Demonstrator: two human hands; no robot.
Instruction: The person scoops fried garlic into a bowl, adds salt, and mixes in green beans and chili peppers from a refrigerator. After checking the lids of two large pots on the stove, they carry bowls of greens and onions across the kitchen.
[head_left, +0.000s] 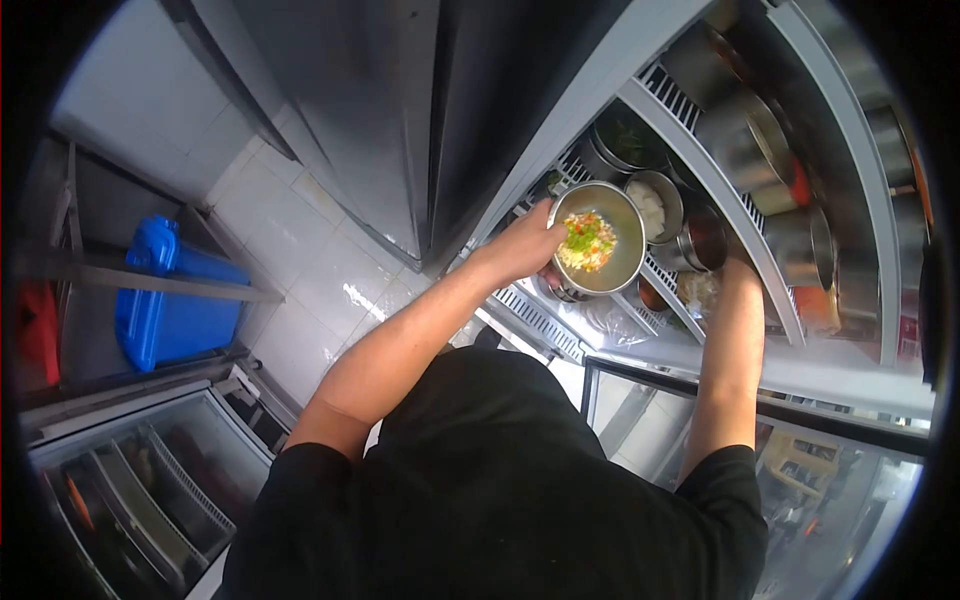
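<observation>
1. The left hand's (540, 247) fingers were clamped on the near-left side of the round metal bowl (628, 262), the thumb over its rim and the other fingers partly hidden beneath.
2. The right hand's (740, 268) fingers were out of sight among the containers, so whether they were apart, together or gripping could not be told; the hand was nearest to a metal pot (703, 240) and a clear plastic bag (698, 292).
3. The left forearm reached forward and to the right, elbow bent outward; the right arm stretched almost straight forward into the refrigerator.
4. The bowl was held at the front edge of the refrigerator shelf (665, 275), its mouth facing up towards the head. The rim was round and showed no long axis; the axis from base to mouth pointed roughly at the viewer.
5. Chopped food (587, 242) in pale, green and orange pieces lay against the bowl's left side.
6. Just beyond the bowl stood a pot of white pieces (650, 208) and a pot of leafy greens (625, 142).
7. More metal pots (750, 145) filled the neighbouring shelf.
8. Well apart, to the left, was a blue plastic container (190, 310).
</observation>
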